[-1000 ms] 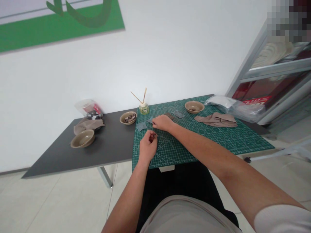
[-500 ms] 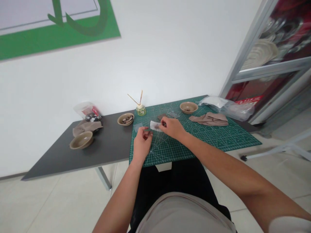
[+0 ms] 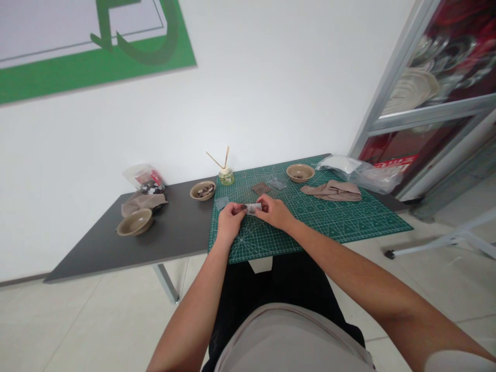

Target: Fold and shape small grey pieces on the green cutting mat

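The person's left hand [image 3: 229, 223] and right hand [image 3: 277, 211] meet over a green cutting mat printed with white gridlines [image 3: 329, 219], which covers much of a dark grey tabletop [image 3: 170, 232]. Between them is a small, pale, shiny packet [image 3: 254, 208], lying roughly crosswise. The left hand has a narrow pinch on its left end, and the right hand grips its right end between thumb and bent fingers. Dark brown patches show at the fingertips of both hands, too small to tell what they are. Just beyond the left hand, a flat, pale blue, see-through sachet [image 3: 222, 201] lies on the mat; beyond the right hand lie a flat brown square piece [image 3: 261, 188] and, just beside it, a crumpled clear plastic sachet [image 3: 277, 183]. Near the mat's left edge, a round beige bowl [image 3: 205, 198] holds small brown and whitish pieces [image 3: 205, 191], and close to it stands a small glass bottle of yellow-green liquid [image 3: 227, 177] with two thin sticks leaning apart. At the far side of the mat, a second beige bowl [image 3: 300, 168] contains a little something brown, with a rumpled taupe cloth [image 3: 333, 190] nearby. Well apart, on the grey surface to the left, a third beige bowl [image 3: 135, 222] sits beside another taupe cloth [image 3: 143, 202].
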`<state>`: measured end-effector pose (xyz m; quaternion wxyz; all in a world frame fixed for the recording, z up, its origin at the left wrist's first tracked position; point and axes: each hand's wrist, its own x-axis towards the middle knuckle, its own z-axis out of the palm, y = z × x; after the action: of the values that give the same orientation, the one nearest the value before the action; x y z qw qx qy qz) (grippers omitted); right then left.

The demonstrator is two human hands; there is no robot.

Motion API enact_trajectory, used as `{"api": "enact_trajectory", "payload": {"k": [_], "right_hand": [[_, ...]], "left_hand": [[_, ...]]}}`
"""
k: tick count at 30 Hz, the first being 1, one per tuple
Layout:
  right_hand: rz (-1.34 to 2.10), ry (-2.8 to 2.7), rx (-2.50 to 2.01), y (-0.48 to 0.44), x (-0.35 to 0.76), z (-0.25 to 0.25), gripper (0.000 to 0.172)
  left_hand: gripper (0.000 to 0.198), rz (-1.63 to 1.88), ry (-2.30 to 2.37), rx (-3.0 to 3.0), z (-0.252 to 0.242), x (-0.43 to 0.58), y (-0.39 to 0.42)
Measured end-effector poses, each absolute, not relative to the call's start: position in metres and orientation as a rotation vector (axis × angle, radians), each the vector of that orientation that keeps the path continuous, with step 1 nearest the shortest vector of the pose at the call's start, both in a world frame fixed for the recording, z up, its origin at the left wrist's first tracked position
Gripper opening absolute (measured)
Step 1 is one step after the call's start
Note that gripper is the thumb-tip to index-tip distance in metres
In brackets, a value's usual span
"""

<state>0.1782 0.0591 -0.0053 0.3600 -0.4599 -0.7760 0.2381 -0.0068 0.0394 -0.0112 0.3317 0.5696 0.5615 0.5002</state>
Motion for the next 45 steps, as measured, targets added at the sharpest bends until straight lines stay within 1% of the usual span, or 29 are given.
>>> {"api": "enact_trajectory", "payload": {"k": [2,7,10,12,14,16,21,26,33,37,41,45], "right_hand": [[0.7,-1.989,-1.153,0.062,0.178,-0.007,0.025],[0.7,-1.843,-1.157,0.069,0.175,-0.009,0.008],[0.664,-1.775,-1.086,0.067,0.171,-0.011,0.006],[0.589,-1.841,-1.07,0.064,0.169,-0.014,0.012],[0.477,-1.979,-1.042,0.061,0.166,-0.016,0.024],[0.354,-2.116,-0.968,0.059,0.165,-0.018,0.033],[0.152,-2.278,-0.85,0.056,0.162,-0.02,0.04],[0.051,-2.347,-0.838,0.054,0.159,-0.021,0.044],[0.119,-2.346,-0.8,0.052,0.16,-0.02,0.049],[0.147,-2.317,-0.881,0.052,0.161,-0.019,0.05],[0.131,-2.315,-0.958,0.05,0.161,-0.018,0.05],[0.084,-2.375,-0.898,0.047,0.161,-0.015,0.051]], "left_hand": [[0.014,1.338,1.423,1.446,-0.012,-0.006,0.04],[0.015,1.455,1.483,1.491,-0.015,-0.005,0.038],[0.015,1.386,1.489,1.482,-0.016,-0.005,0.036],[0.014,1.307,1.481,1.491,-0.016,-0.003,0.035],[0.013,1.266,1.474,1.499,-0.014,-0.002,0.034],[0.011,1.253,1.471,1.507,-0.012,-0.001,0.033],[0.012,1.252,1.532,1.573,-0.01,-0.002,0.032],[0.014,1.317,1.561,1.557,-0.016,-0.006,0.034],[0.012,1.348,1.564,1.557,-0.009,-0.002,0.028],[0.011,1.367,1.529,1.504,-0.006,0.0,0.025],[0.013,1.395,1.497,1.444,-0.007,0.0,0.025],[0.012,1.4,1.563,1.536,-0.008,0.0,0.025]]}}
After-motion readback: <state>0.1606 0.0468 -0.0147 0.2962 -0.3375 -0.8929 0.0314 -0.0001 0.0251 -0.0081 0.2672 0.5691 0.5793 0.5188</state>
